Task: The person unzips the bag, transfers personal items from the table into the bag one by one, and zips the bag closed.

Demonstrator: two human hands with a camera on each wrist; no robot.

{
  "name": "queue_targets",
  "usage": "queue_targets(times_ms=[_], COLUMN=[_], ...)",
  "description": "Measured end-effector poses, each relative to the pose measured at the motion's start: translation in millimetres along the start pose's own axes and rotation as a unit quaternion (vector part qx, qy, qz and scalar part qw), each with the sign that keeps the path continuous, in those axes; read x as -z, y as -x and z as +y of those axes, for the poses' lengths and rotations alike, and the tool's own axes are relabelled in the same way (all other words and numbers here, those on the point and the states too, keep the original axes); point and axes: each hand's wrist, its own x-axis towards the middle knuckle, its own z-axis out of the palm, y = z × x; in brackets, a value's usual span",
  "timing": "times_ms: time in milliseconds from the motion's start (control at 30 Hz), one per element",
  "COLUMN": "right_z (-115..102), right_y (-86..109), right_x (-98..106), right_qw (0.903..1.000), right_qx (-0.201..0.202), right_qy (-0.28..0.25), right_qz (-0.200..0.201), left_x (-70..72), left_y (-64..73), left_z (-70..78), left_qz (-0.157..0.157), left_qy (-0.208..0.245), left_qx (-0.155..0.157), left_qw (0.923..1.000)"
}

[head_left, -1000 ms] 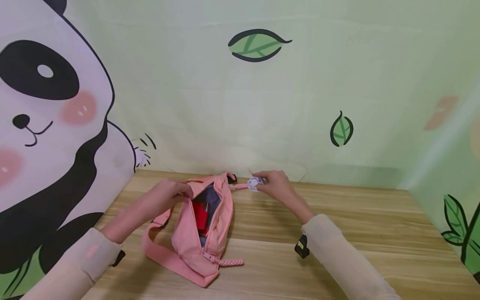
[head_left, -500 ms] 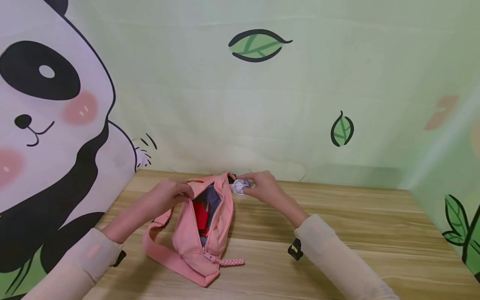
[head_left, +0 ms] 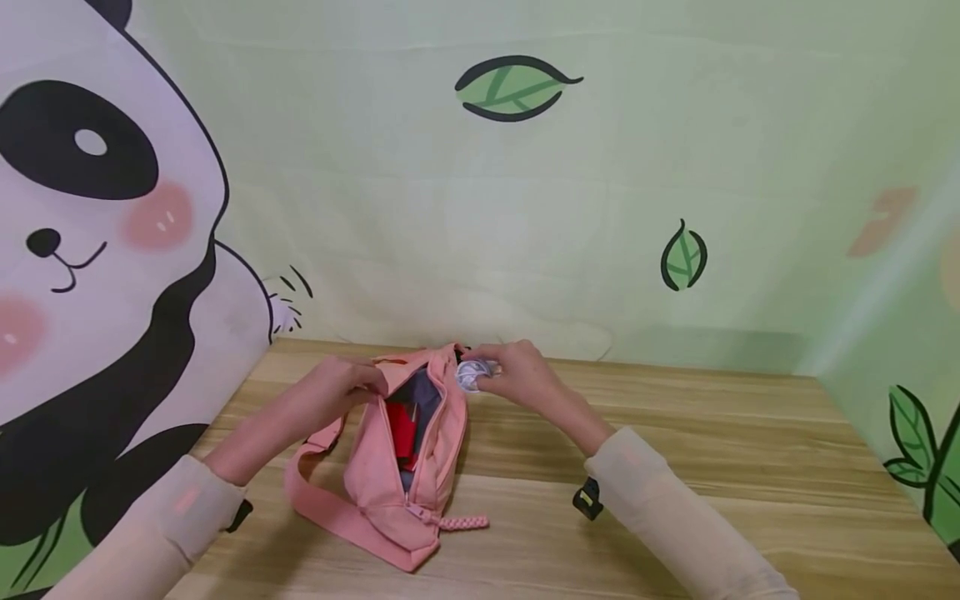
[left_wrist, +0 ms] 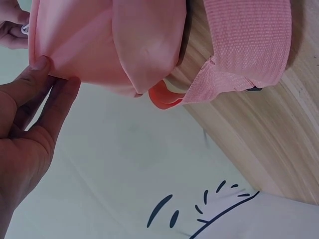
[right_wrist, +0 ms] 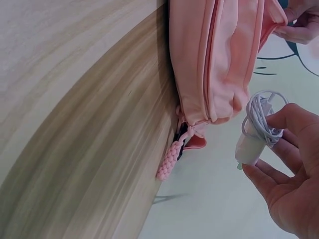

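A pink sling bag [head_left: 366, 471] lies on the table with its zipped mouth spread, showing a grey lining and a red item [head_left: 402, 432] inside. My left hand [head_left: 337, 387] pinches the left edge of that opening between thumb and fingers, as the left wrist view also shows. By the bag's far right side, my right hand [head_left: 522, 377] holds a white charger [right_wrist: 250, 148] with its cable [right_wrist: 260, 119] wound in a coil. The charger is above the table, close to the bag's right edge and outside the opening. What else lies in the bag is hidden.
The bag's wide strap [head_left: 322, 508] loops out on the left over the wooden table [head_left: 675, 517]. A braided zipper pull [head_left: 463, 524] sticks out at the near end; another braided pull [right_wrist: 169, 162] hangs at the far end. A printed panda backdrop [head_left: 375, 167] stands behind.
My right hand has moved left with the charger, from beyond the far zipper pull to right beside the bag. The left hand has kept its pinch on the bag's edge.
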Motion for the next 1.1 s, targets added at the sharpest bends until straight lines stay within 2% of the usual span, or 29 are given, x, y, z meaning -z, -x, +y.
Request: queue_targets(times_ms=[700,933,1100], right_z=[-29,-43,-52], right_y=[-7.1,-12.4,-17.0], right_x=[-5,-12,-27], right_qw=[0.9983,0.9963,0.9934], right_qx=[0.048,0.082,0.101], right_qy=[-0.032,0.008,0.010], right_qz=[-0.009,-0.025,-0.054], left_x=[1.0,0.8,2.4], left_y=[0.5,0.8,1.4], left_z=[1.9,1.3,1.3], left_qz=[-0.009,-0.009,-0.007], left_qy=[0.009,0.008,0.009], left_qx=[0.007,0.012,0.010], left_qw=[0.9999,0.9999,0.9999])
